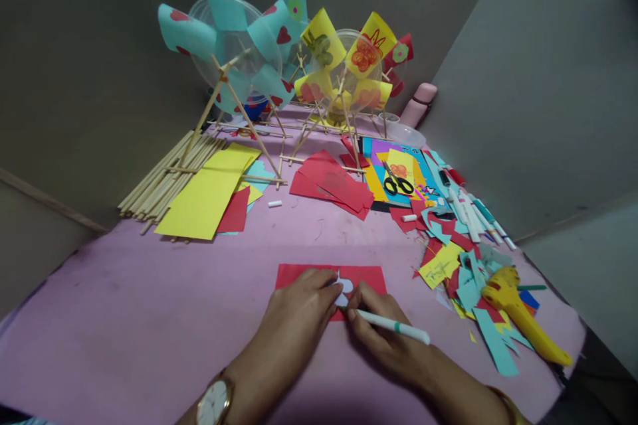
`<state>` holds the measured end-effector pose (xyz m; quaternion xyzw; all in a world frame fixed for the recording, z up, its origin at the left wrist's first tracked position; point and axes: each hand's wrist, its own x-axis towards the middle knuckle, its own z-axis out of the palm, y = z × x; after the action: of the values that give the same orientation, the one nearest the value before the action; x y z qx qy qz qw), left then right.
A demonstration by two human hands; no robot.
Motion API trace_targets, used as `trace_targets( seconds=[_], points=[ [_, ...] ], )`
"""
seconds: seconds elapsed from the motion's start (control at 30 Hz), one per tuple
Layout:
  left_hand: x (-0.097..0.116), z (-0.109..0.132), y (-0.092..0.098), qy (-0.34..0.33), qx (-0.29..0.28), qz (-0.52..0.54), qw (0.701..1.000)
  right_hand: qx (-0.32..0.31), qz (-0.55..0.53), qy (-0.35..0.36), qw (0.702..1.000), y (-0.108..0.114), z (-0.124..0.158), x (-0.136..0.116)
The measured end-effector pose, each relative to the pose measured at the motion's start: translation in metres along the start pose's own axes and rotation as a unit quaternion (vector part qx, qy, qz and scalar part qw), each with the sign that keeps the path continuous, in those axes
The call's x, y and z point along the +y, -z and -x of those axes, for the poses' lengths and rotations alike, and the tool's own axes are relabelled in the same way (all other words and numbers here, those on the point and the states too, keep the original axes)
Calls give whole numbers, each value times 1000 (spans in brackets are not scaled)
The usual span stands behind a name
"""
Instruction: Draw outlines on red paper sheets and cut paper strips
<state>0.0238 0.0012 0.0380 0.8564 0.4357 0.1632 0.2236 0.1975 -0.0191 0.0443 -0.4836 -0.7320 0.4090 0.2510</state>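
A sheet of red paper [369, 274] lies flat on the pink table covering, and a pale, curved paper cutout [345, 287] rests on it. My left hand [308, 299] has its fingers pressed together on the cutout's left side, holding it down. In my right hand [381, 325] is a white marker pen [411, 333] with a green band, pinched between thumb and fingers. The marker's tip touches down at the cutout's lower edge. My fingers partly hide the cutout and the red sheet.
Paper-bladed wheels [229, 46] on stick stands rise at the back. Wooden sticks [154, 179] and yellow paper [209, 196] lie left. At right are scissors [397, 180], markers [466, 216], paper scraps [468, 292] and a yellow glue gun [526, 315].
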Motion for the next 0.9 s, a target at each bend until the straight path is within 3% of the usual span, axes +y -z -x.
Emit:
trace_targets(
  seconds=[0.53, 0.73, 0.9],
  points=[
    [1, 0, 2, 11, -7, -4, 1000, 20, 30, 41, 998, -1, 3, 8],
    [3, 0, 2, 24, -33, -7, 999, 31, 26, 29, 999, 0, 5, 11],
    [1, 0, 1, 18, -20, -6, 1000, 45, 35, 9, 998, -1, 7, 17]
  ],
)
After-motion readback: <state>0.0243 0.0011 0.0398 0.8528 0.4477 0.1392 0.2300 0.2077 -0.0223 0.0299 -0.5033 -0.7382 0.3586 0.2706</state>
